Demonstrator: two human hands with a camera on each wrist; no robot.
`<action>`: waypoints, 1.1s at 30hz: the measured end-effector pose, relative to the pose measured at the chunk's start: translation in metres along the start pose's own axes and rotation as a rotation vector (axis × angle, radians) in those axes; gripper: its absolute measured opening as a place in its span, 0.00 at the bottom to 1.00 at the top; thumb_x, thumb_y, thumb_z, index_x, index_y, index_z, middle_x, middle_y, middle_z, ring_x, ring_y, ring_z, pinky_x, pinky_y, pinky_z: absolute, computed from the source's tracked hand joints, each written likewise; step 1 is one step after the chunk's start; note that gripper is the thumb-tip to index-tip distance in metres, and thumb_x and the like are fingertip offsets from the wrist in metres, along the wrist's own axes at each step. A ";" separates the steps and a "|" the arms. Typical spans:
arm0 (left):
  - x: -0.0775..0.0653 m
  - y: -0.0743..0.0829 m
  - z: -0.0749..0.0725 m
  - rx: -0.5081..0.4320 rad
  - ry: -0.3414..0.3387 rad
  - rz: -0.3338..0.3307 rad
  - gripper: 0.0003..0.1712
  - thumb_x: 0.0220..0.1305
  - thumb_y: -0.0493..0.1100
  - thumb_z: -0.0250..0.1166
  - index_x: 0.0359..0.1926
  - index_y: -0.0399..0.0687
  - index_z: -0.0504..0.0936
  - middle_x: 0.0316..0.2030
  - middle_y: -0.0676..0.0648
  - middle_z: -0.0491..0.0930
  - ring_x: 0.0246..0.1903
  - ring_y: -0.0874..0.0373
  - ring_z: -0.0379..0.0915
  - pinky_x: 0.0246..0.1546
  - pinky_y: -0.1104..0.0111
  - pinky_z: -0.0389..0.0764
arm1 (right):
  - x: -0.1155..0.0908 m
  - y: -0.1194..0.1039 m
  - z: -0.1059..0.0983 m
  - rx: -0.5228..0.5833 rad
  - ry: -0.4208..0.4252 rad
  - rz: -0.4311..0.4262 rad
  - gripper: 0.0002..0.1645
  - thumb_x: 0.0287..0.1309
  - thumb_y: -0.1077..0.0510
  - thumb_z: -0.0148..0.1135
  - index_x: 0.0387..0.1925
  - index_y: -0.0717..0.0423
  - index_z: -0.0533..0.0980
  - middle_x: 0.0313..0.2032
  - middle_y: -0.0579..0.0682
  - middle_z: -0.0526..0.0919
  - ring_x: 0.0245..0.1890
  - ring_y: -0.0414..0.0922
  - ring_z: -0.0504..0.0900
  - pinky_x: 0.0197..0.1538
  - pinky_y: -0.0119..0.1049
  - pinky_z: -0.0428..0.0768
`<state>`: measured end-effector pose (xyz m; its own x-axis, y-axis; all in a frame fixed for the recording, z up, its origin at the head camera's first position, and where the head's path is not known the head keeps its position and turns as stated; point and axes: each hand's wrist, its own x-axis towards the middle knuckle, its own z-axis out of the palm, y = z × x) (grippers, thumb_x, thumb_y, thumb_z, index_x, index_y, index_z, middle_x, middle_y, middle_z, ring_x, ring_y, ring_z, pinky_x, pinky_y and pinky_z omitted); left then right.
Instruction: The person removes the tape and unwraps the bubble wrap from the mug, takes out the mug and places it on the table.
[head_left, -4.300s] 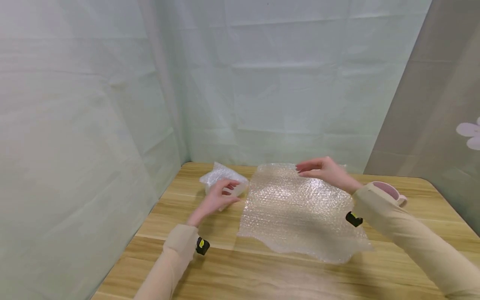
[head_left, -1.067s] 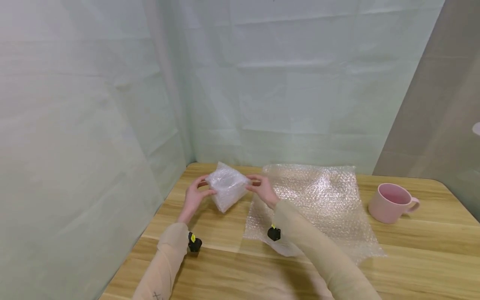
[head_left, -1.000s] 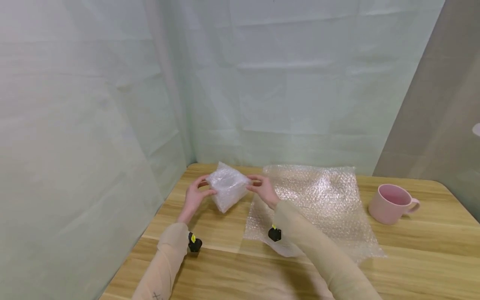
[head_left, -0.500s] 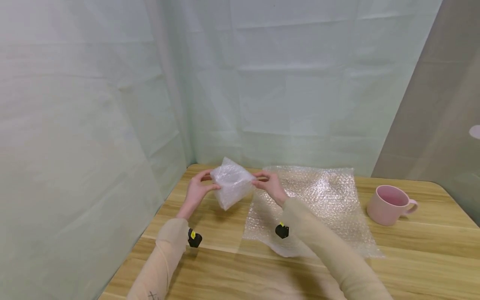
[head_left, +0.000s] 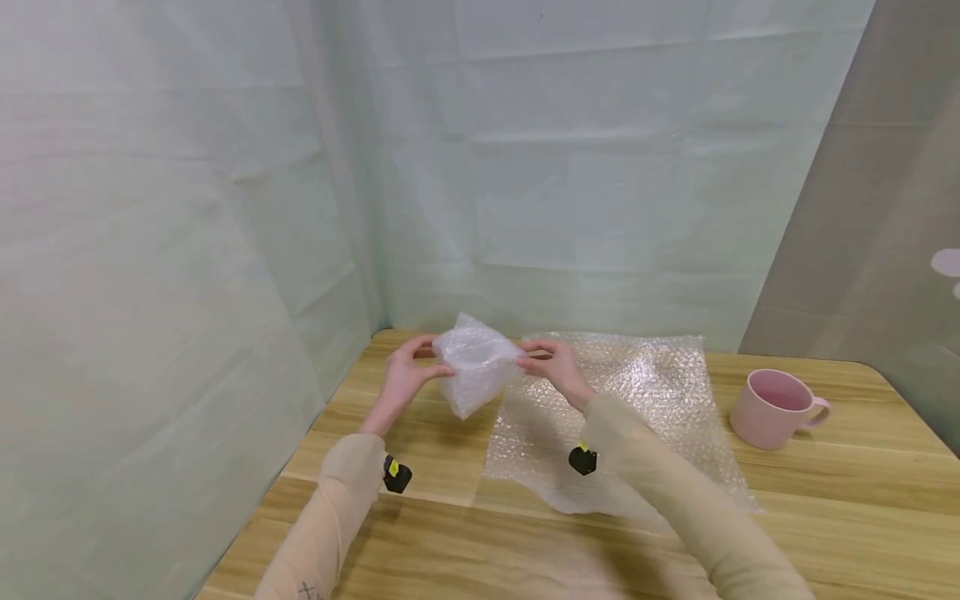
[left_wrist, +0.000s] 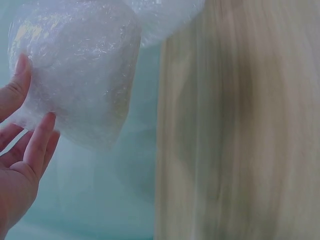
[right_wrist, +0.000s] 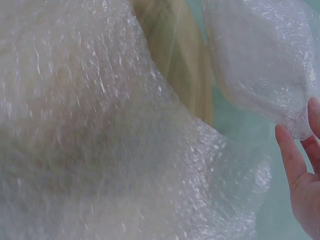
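A bundle wrapped in bubble wrap is held up between both hands, tilted, with one corner pointing down. What lies inside the wrapping is hidden. My left hand grips its left side, thumb in front and fingers behind, as the left wrist view also shows on the wrapped bundle. At the opposite corner my right hand pinches the wrap between thumb and fingers. Just right of the bundle, a flat sheet of bubble wrap lies spread on the table, partly under my right forearm.
A pink mug stands upright right of the sheet, its handle to the right. The wooden table meets pale cloth hangings at its back and left edges.
Earlier the left hand was by the bundle and the right over the sheet. Then both took hold of the bundle; in the last second they have lifted it slightly and moved it right.
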<state>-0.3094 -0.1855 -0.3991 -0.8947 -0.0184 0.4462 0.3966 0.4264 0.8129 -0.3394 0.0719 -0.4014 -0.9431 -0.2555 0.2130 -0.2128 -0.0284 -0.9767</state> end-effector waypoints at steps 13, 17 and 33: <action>0.008 0.030 0.029 -0.027 -0.045 0.054 0.31 0.35 0.35 0.77 0.46 0.34 0.76 0.40 0.40 0.76 0.39 0.45 0.74 0.33 0.63 0.77 | -0.011 -0.015 -0.040 -0.044 -0.008 -0.006 0.20 0.48 0.71 0.64 0.45 0.74 0.73 0.43 0.63 0.77 0.38 0.49 0.79 0.43 0.41 0.76; 0.009 0.036 0.039 -0.024 -0.053 0.051 0.32 0.34 0.36 0.77 0.46 0.35 0.76 0.40 0.42 0.76 0.38 0.47 0.74 0.34 0.65 0.77 | -0.014 -0.016 -0.053 -0.062 -0.025 -0.015 0.21 0.49 0.69 0.64 0.46 0.74 0.72 0.46 0.62 0.75 0.39 0.49 0.78 0.44 0.42 0.76; 0.013 0.061 0.081 -0.086 -0.147 0.025 0.35 0.33 0.39 0.78 0.47 0.38 0.73 0.40 0.46 0.74 0.39 0.50 0.71 0.34 0.66 0.76 | -0.035 -0.030 -0.103 -0.115 -0.011 -0.051 0.22 0.49 0.69 0.64 0.47 0.75 0.71 0.47 0.63 0.75 0.37 0.43 0.80 0.43 0.39 0.76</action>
<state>-0.3129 -0.0865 -0.3739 -0.9022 0.1261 0.4124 0.4296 0.3460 0.8341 -0.3264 0.1811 -0.3766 -0.9275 -0.2676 0.2610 -0.2888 0.0697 -0.9549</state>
